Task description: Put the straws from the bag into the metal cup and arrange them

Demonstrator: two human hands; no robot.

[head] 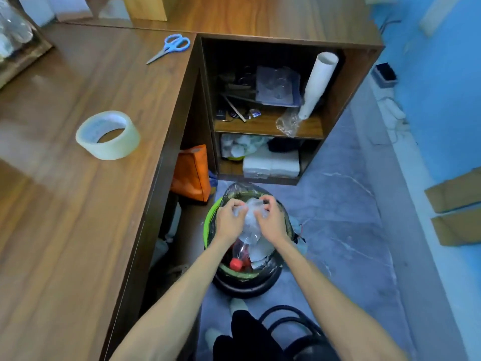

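We hold a crumpled clear plastic bag (251,217) in both hands, right over the bin (244,277) on the floor. Our left hand (230,220) pinches the bag on its left side with curled fingers. Our right hand (273,220) pinches it on the right side, and the two hands sit close together with the bag squeezed between them. We cannot tell if any straws are inside the bag, because it is scrunched up and shiny.

The bin has a dark liner and a green rim. Inside it, under the bag, we see a clear bottle with a red cap (236,263) and some white paper.

To our left is the brown wooden tabletop (65,217). A roll of clear tape (108,135) lies on it, and blue scissors (170,48) lie farther back, well apart from the tape.

Behind the bin stands an open wooden shelf (268,126). A white tube (318,84) leans in its top part, and white packs (270,165) sit in the lower part. An orange bag (192,175) rests on the floor just beside the shelf.
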